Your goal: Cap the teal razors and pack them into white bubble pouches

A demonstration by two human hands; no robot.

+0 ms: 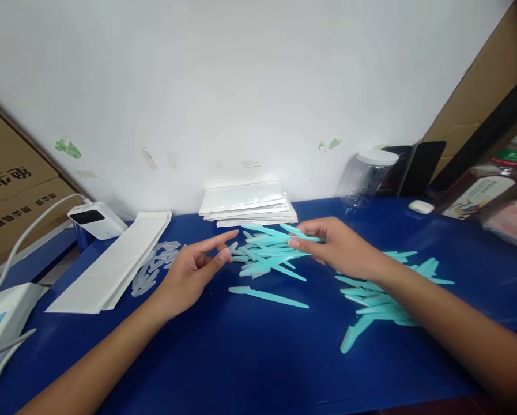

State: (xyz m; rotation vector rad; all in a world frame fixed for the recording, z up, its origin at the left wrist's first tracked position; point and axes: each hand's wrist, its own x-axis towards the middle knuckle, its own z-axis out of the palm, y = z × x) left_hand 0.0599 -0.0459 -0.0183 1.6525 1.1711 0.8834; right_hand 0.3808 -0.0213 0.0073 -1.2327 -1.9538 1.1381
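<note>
A loose pile of turquoise plastic sticks (267, 253) lies in the middle of the blue table (241, 357). My right hand (336, 245) rests on the pile's right side, with thumb and fingers pinched on several sticks. My left hand (197, 268) hovers at the pile's left edge, palm up, fingers stretched apart and holding nothing. One turquoise stick (267, 296) lies alone in front of the pile. A second heap of turquoise sticks (383, 300) lies under my right forearm.
Small clear plastic caps (154, 268) lie beside a long white sleeve pack (115, 259). Silvery pouches (249, 204) are stacked by the wall. A power bank (96, 219), a clear jar (366, 176), a phone (420, 167), an earbud case (420, 206) and cardboard boxes (11, 196) ring the table.
</note>
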